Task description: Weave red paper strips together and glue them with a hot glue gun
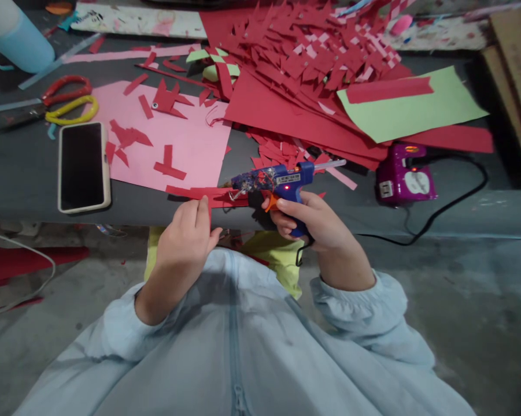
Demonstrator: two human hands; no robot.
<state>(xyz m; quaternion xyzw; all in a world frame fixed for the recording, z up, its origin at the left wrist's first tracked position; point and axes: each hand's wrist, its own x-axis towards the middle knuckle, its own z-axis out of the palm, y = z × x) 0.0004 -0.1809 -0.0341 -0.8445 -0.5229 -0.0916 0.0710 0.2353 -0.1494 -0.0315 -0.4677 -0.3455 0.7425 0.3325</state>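
Observation:
My right hand (301, 216) is wrapped round a blue hot glue gun (292, 176) with an orange trigger, a lit red light and a clear glue stick jutting from its back. Its tip points left, over red paper strips (186, 192) at the table's near edge. My left hand (188, 228) presses its fingers against these strips, and a narrow red strip (210, 215) hangs down beside its fingertips. Whether the fingers pinch that strip is partly hidden. Past the strips lies a pink sheet (199, 138) bearing a red paper fish (170, 101) and cut red pieces.
Left of the pink sheet lie a phone (82, 167) and scissors (67, 101) with red and yellow handles. Red sheets (281, 110) and a heap of cut red paper (303, 40) fill the back. A purple power adapter (403, 176) with a black cable (442, 214) sits right.

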